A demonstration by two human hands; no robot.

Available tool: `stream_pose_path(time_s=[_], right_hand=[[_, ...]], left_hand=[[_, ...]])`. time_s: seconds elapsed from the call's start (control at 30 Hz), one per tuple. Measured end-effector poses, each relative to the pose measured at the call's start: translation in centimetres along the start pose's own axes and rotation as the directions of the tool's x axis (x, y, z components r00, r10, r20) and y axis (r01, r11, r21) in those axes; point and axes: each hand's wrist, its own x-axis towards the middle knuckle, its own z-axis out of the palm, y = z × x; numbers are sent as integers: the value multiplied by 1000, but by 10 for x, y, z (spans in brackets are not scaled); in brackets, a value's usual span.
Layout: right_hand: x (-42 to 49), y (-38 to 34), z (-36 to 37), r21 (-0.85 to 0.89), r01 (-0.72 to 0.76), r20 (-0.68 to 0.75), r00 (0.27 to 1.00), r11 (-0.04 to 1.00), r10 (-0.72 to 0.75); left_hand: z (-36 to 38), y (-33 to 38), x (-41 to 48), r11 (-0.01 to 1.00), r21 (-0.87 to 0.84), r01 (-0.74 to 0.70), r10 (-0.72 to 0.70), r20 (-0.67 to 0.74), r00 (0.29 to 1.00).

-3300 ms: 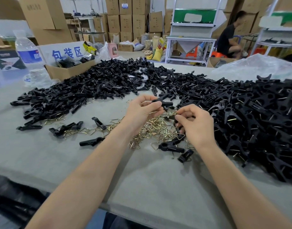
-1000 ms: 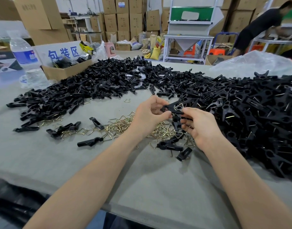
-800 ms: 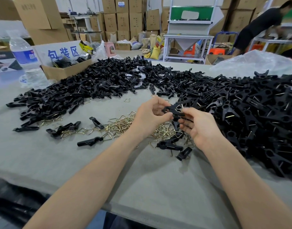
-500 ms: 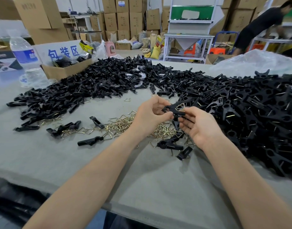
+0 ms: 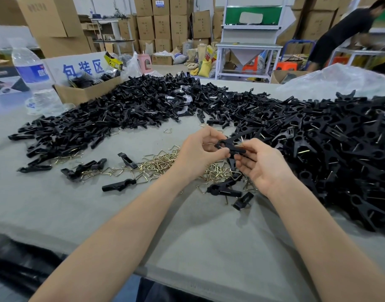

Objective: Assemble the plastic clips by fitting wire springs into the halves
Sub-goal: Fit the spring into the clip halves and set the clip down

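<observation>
Clip [image 5: 229,144]: black, held between your hands above the table [image 5: 209,236], with brass wire showing at its middle.
Left hand [image 5: 200,153]: your fingers pinch its 9 o'clock end.
Right hand [image 5: 263,164]: your fingers grasp its 3 o'clock end.
Wire springs [image 5: 163,162]: a loose heap at the clip's 7 o'clock.

— What can you see of the person?
— Two hands. The left hand [image 5: 200,153] and the right hand [image 5: 263,168] are both bare.
— And the arms?
— The left arm [image 5: 122,236] and the right arm [image 5: 317,247] are bare too, from the wrist down to the bottom of the picture. They look long and smooth.
— Any clothes?
— Just a little. A bit of blue cloth [image 5: 130,287] shows at the bottom edge, with a darker cloth [image 5: 150,290] right beside it. Too little shows to tell what clothes they are.
</observation>
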Motion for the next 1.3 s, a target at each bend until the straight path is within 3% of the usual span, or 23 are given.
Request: stream_pose_path(time_s=[0.4, 0.6, 0.83, 1.03, 1.3], right_hand=[[-1, -8, -6, 116, -116, 203, 975, 986, 91], [-1, -9, -9, 124, -227, 335, 926, 966, 175], [-1, -6, -8, 137, -299, 476, 856, 944, 202], [-1, -3, -5, 39, -190, 443, 883, 981, 153], [-2, -2, -5, -69, -126, 431, 891, 990, 144]], left_hand=[[-2, 1, 0, 990, -139, 31, -25, 44, 999], [-7, 3, 3, 993, 106, -58, 59, -10, 998], [-6, 7, 1, 980, 146, -137, 137, 10, 991], [-1, 8, -2, 905, 365, -218, 219, 40, 975], [-1, 9, -4, 815, 495, -301, 302, 82, 950]])
